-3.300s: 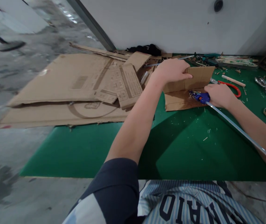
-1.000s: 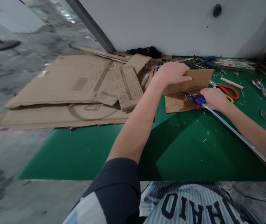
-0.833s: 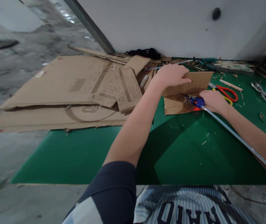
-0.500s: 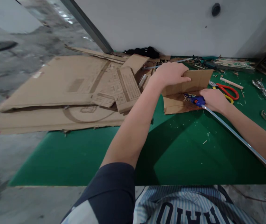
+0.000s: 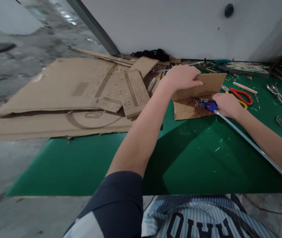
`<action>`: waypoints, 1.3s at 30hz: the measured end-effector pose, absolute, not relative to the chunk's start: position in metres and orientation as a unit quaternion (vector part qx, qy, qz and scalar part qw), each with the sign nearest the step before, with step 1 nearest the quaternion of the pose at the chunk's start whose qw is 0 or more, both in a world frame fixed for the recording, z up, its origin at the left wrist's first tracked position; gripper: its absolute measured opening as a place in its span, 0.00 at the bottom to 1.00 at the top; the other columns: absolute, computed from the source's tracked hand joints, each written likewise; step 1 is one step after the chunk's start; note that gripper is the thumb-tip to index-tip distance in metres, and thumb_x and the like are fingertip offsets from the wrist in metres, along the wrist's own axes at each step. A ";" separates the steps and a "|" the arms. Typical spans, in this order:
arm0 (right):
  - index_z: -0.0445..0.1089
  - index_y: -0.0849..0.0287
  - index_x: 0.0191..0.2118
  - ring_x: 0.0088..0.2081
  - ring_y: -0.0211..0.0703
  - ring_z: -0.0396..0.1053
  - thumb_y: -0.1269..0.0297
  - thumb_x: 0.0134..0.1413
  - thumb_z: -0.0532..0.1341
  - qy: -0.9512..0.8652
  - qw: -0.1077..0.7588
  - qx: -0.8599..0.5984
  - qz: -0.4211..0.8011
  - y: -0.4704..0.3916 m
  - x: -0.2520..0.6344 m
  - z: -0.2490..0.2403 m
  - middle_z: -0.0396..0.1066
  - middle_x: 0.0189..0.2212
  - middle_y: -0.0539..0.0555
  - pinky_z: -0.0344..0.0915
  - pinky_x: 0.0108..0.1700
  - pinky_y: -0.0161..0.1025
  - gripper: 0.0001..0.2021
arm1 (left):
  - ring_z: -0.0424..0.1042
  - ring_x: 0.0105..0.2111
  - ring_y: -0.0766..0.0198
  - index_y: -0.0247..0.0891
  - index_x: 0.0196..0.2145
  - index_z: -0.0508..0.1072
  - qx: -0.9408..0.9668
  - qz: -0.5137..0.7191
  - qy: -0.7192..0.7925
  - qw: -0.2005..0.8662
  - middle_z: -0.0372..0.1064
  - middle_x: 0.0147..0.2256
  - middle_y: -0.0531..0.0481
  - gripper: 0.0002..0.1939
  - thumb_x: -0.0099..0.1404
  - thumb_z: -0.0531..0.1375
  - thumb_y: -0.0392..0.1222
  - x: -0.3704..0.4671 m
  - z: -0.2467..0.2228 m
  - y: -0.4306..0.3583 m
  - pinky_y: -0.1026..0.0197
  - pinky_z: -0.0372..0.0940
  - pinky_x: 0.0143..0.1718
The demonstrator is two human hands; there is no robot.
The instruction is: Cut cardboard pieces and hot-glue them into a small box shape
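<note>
My left hand (image 5: 184, 76) grips the top edge of an upright cardboard panel (image 5: 211, 82), fingers closed over it. This panel meets a flat cardboard piece (image 5: 184, 111) lying on the green table. In my right hand (image 5: 226, 103) is a blue hot glue gun (image 5: 209, 105), its nozzle end over the flat piece close to the fold or joint. A long clear glue stick (image 5: 250, 142) sticks out of the gun's back towards my right forearm. The fingers round the handle are partly hidden.
Large cardboard sheets (image 5: 44, 89) are stacked at the left. Right of my hands lie red-handled pliers (image 5: 243, 96), a wooden dowel (image 5: 245, 88) and a metal tool (image 5: 276, 93). Scraps and sticks (image 5: 248, 67) line the wall side of the green table (image 5: 81, 165).
Both hands keep nearly the same pose on the cardboard and the glue gun. The view has shifted very slightly.
</note>
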State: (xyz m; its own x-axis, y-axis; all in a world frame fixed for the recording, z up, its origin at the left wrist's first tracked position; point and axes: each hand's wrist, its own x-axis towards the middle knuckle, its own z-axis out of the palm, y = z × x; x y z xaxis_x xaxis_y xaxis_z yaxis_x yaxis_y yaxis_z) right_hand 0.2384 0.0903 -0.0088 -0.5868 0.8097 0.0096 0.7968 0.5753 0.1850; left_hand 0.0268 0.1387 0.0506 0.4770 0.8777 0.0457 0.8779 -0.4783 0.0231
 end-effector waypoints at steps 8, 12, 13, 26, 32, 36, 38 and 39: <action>0.70 0.62 0.42 0.38 0.53 0.74 0.62 0.56 0.56 0.887 0.045 0.448 0.100 0.093 0.234 -0.008 0.76 0.41 0.62 0.54 0.31 0.41 0.12 | 0.72 0.48 0.46 0.38 0.48 0.75 -0.859 -0.013 -0.511 -0.004 0.75 0.45 0.41 0.23 0.66 0.52 0.56 0.027 0.053 0.139 0.52 0.64 0.47; 0.70 0.62 0.43 0.39 0.55 0.74 0.61 0.57 0.56 0.891 0.045 0.440 0.105 0.093 0.229 -0.010 0.75 0.39 0.63 0.55 0.32 0.41 0.13 | 0.71 0.49 0.45 0.38 0.48 0.75 -0.859 -0.020 -0.512 -0.002 0.75 0.45 0.41 0.24 0.66 0.52 0.56 0.027 0.052 0.139 0.52 0.63 0.48; 0.70 0.62 0.43 0.39 0.55 0.75 0.61 0.56 0.57 0.890 0.046 0.441 0.104 0.093 0.227 -0.010 0.75 0.39 0.63 0.55 0.32 0.41 0.13 | 0.71 0.49 0.45 0.38 0.48 0.75 -0.859 -0.021 -0.511 -0.001 0.75 0.45 0.41 0.23 0.66 0.52 0.56 0.027 0.052 0.139 0.52 0.63 0.48; 0.70 0.61 0.45 0.38 0.59 0.76 0.61 0.55 0.57 0.884 0.043 0.455 0.095 0.091 0.206 -0.013 0.76 0.39 0.63 0.60 0.34 0.43 0.14 | 0.72 0.48 0.48 0.40 0.47 0.75 -0.861 -0.022 -0.507 0.011 0.75 0.46 0.42 0.23 0.67 0.52 0.57 0.026 0.050 0.141 0.53 0.64 0.47; 0.70 0.61 0.45 0.39 0.59 0.76 0.61 0.55 0.57 0.885 0.044 0.454 0.097 0.091 0.208 -0.014 0.76 0.40 0.63 0.60 0.34 0.43 0.14 | 0.72 0.48 0.47 0.39 0.48 0.75 -0.861 -0.022 -0.508 0.015 0.75 0.46 0.42 0.23 0.67 0.52 0.56 0.027 0.050 0.140 0.52 0.65 0.47; 0.69 0.62 0.45 0.39 0.58 0.76 0.60 0.55 0.58 0.883 0.046 0.458 0.094 0.091 0.208 -0.013 0.76 0.40 0.64 0.60 0.34 0.42 0.15 | 0.72 0.48 0.47 0.39 0.48 0.75 -0.860 -0.022 -0.509 0.010 0.75 0.46 0.41 0.23 0.67 0.52 0.57 0.027 0.049 0.140 0.52 0.64 0.48; 0.69 0.62 0.45 0.39 0.58 0.76 0.60 0.55 0.58 0.883 0.046 0.458 0.092 0.091 0.208 -0.013 0.76 0.40 0.64 0.60 0.35 0.42 0.15 | 0.72 0.49 0.47 0.39 0.48 0.75 -0.861 -0.023 -0.508 0.009 0.75 0.46 0.42 0.24 0.67 0.52 0.57 0.026 0.049 0.140 0.52 0.64 0.49; 0.69 0.62 0.45 0.39 0.58 0.76 0.60 0.55 0.58 0.884 0.046 0.457 0.091 0.091 0.208 -0.013 0.76 0.39 0.64 0.60 0.35 0.42 0.15 | 0.72 0.49 0.47 0.39 0.49 0.75 -0.861 -0.023 -0.508 0.008 0.75 0.46 0.42 0.24 0.67 0.52 0.57 0.026 0.049 0.140 0.52 0.64 0.49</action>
State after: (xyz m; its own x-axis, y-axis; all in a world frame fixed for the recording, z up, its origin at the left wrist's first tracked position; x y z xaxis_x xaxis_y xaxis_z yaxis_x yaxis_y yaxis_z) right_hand 0.2079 0.0907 -0.0128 -0.5788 0.8155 0.0023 0.7988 0.5664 0.2028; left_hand 0.0265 0.1404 0.0490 0.4838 0.8738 0.0483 0.8746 -0.4847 0.0094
